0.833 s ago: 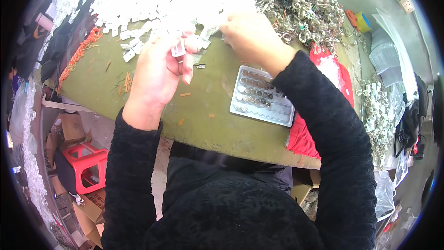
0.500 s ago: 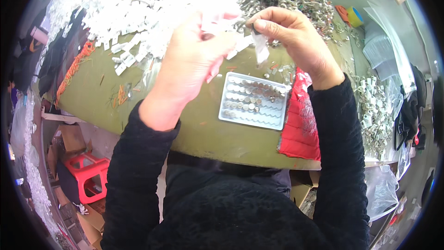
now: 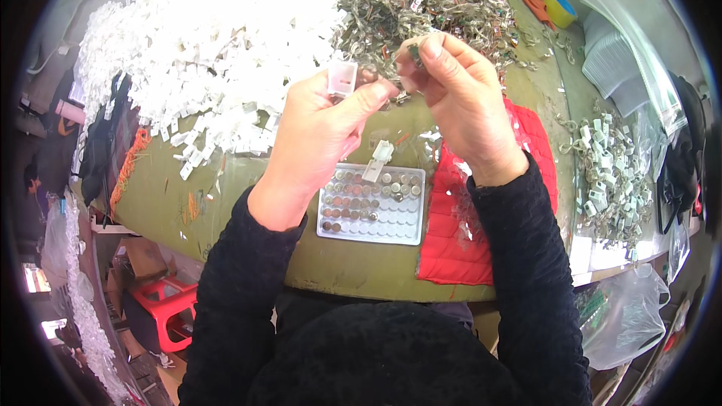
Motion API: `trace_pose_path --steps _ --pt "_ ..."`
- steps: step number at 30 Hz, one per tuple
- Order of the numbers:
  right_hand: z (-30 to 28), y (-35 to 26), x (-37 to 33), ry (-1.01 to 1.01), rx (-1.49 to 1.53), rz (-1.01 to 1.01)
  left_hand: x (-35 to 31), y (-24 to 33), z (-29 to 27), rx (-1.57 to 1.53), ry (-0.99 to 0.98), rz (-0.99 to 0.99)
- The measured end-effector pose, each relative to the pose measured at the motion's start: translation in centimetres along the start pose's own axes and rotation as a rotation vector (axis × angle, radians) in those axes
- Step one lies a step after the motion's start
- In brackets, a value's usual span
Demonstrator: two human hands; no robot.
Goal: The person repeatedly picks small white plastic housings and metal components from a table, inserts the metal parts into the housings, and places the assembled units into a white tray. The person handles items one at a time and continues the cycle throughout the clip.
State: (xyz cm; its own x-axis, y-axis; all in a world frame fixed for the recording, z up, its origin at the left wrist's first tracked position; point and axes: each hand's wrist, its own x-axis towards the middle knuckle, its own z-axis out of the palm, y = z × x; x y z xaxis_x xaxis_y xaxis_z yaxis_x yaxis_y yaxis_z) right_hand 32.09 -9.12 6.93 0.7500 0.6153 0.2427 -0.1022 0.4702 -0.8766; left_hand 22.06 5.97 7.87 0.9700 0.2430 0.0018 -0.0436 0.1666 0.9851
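Note:
My left hand (image 3: 304, 124) is closed around a small white open-topped plastic case (image 3: 343, 78), held up between thumb and fingers. Close beside it, my right hand (image 3: 466, 94) pinches a small dark green piece (image 3: 414, 54), perhaps a bit of circuit board; the fingers partly cover it. Below both hands is a pale tray (image 3: 398, 234) with rows of round hollows, many of them filled with silvery or dark button-like discs. A white plastic piece (image 3: 378, 161) overlaps the tray's far rim; whether it rests there or is falling I cannot tell.
A large heap of white plastic pieces (image 3: 218, 53) covers the far left. Beyond my hands rises a pile of tangled clear wires (image 3: 421, 0). A red quilted cloth (image 3: 459, 256) lies right of the tray, with more white pieces (image 3: 605, 180) farther right. A yellow-blue roll (image 3: 559, 9) stands behind.
The view has shifted, and the tray appears lower and farther left. The whitish piece hanging from my right hand is gone from it. A white piece now shows over the tray's far rim.

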Motion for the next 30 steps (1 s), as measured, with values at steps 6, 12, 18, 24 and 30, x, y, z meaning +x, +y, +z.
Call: trace_pose_path --steps 6,12,18,24,30 --pt "0.8 1.1 -0.2 -0.142 0.054 0.007 0.1 -0.8 -1.2 -0.333 0.011 -0.091" --pt "1.8 1.2 -0.9 -0.098 -0.073 0.078 -0.4 -1.4 -1.5 -0.363 -0.077 -0.194" --pt "2.3 1.4 -1.3 0.005 0.165 0.065 -0.9 -1.6 -1.1 -0.043 -0.138 -0.211" --pt "1.4 0.7 -0.6 -0.076 0.400 0.083 -0.8 -0.5 -2.1 0.069 -0.153 -0.191" --pt "1.8 1.1 -1.1 -0.147 -1.076 -0.406 -0.2 -0.4 -2.9 -0.050 0.052 -0.089"
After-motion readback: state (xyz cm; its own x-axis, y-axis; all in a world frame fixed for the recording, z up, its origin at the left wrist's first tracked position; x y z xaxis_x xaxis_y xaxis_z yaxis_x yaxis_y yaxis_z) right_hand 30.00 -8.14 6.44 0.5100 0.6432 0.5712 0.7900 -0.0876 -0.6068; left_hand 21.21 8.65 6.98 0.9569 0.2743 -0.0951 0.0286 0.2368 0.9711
